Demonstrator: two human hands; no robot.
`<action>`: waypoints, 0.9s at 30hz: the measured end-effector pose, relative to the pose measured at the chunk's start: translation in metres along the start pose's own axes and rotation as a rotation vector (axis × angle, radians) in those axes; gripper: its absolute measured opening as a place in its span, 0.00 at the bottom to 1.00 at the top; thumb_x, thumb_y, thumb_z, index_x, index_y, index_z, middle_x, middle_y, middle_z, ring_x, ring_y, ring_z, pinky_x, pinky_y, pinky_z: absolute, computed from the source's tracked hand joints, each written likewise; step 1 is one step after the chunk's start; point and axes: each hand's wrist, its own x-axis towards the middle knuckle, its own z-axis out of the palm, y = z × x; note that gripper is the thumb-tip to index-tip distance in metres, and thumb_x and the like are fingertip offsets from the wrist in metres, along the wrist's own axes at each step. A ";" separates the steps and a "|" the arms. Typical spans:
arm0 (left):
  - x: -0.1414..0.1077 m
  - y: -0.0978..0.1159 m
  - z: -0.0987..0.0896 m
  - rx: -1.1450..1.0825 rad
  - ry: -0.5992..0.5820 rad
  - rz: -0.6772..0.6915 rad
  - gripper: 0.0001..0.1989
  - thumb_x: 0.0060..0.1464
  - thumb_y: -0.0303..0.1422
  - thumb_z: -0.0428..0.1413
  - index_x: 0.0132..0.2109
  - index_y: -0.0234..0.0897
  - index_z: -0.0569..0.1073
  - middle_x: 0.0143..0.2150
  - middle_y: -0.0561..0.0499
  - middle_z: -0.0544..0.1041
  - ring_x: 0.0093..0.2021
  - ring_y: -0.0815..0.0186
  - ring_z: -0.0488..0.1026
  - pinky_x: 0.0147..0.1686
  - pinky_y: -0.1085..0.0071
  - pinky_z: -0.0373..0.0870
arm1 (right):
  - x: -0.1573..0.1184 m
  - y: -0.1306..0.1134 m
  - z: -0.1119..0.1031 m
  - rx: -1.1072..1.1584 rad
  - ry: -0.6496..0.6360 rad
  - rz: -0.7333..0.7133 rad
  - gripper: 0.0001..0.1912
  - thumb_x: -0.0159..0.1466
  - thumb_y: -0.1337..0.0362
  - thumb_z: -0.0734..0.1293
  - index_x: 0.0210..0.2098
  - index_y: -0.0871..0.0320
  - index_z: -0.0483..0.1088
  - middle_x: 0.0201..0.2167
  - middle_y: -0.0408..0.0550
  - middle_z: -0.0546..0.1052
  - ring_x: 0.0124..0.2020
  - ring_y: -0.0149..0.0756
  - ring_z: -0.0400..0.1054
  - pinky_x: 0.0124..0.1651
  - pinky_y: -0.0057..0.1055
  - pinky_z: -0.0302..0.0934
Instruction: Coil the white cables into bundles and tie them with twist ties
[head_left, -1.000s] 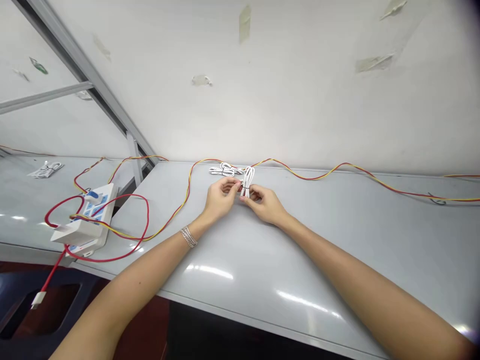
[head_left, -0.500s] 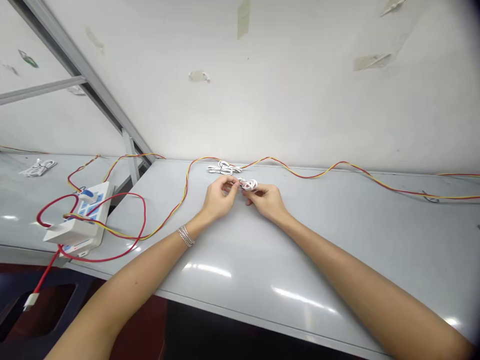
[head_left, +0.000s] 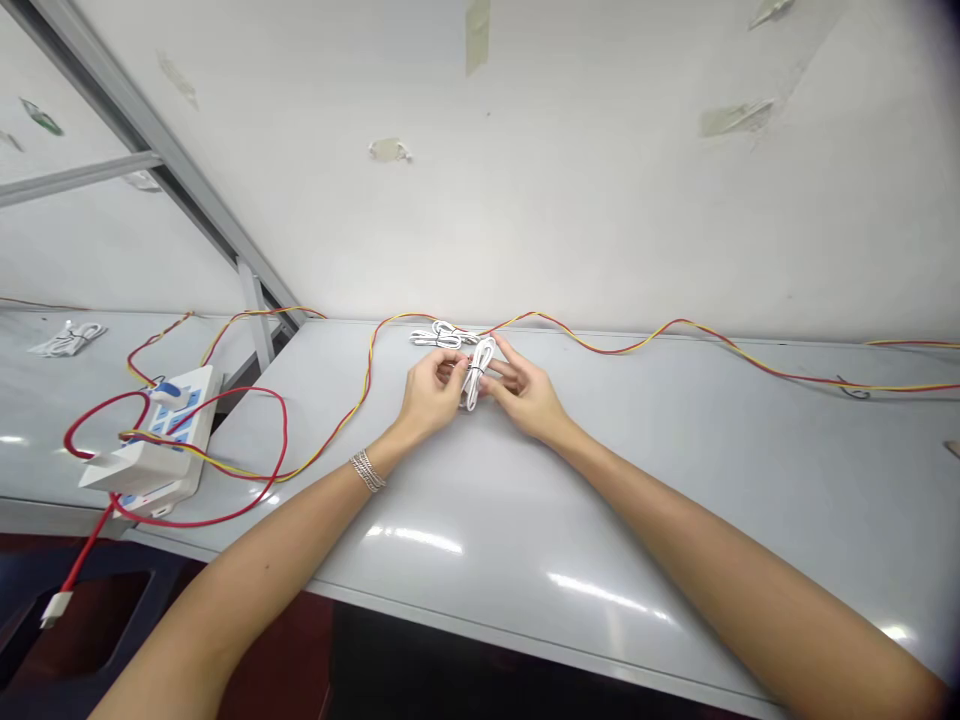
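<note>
A white coiled cable (head_left: 475, 374), bound at its middle by a dark tie, stands tilted on the grey table (head_left: 480, 500). My left hand (head_left: 433, 392) pinches the coil near the tie with its fingertips. My right hand (head_left: 523, 388) is right beside the coil, fingers spread and apart, and holds nothing. Its fingertips are at or close to the coil's right side. Just behind my hands lies another bundle of white cable (head_left: 441, 336). A silver bracelet (head_left: 367, 470) circles my left wrist.
A twisted red-and-yellow wire (head_left: 600, 345) runs along the table's back edge, looping to a white power strip (head_left: 154, 445) at left. A red cable (head_left: 82, 565) with a white plug hangs over the front edge. Another white cable bundle (head_left: 67, 339) lies at far left.
The coil, bunched and lying flatter half a second ago, now hangs lengthwise from my left fingers. My right hand has let go and its fingers have spread.
</note>
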 end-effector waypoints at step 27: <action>0.003 0.000 0.003 -0.259 -0.028 -0.138 0.14 0.53 0.41 0.61 0.36 0.33 0.74 0.30 0.48 0.76 0.27 0.68 0.71 0.27 0.73 0.68 | -0.007 -0.001 0.002 -0.129 0.023 -0.009 0.38 0.65 0.56 0.65 0.71 0.54 0.52 0.52 0.51 0.78 0.35 0.36 0.76 0.26 0.28 0.71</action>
